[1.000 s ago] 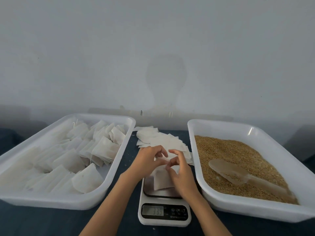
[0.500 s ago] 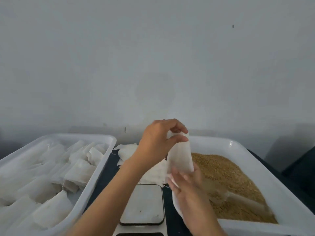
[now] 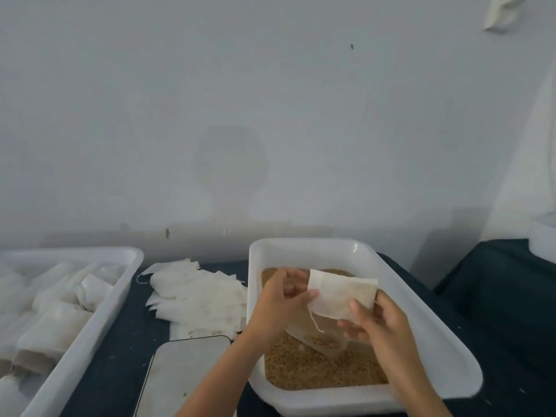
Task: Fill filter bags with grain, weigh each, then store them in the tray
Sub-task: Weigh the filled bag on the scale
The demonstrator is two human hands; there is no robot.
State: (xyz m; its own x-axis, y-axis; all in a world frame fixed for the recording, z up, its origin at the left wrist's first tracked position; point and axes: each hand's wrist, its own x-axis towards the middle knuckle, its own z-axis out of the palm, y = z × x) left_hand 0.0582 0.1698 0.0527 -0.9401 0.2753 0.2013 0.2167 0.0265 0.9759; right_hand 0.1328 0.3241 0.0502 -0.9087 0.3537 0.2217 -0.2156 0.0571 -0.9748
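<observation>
On the dark worktop (image 3: 126, 335), a white plastic tray of filled bags (image 3: 99, 320) sits left and a matching tray of coarse tan grain (image 3: 427, 329) right, its translucent scoop (image 3: 319, 341) half buried. Between them lie the smooth scale platform (image 3: 183, 371) and a loose pile of empty bags (image 3: 195, 296). Over the grain, both hands pinch one flat filter bag (image 3: 340, 296), left hand (image 3: 276, 305) at one edge, right hand (image 3: 376, 323) at the other; it looks thin, limp and featherlight, probably best held at the mouth corners.

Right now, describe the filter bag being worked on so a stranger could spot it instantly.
Find the white tray of brown grain on the right. Above it, the left hand and right hand hold one filter bag between them. Unlike the loose pile of flat bags on the dark table, it is lifted in the air, a string dangling below.
</observation>
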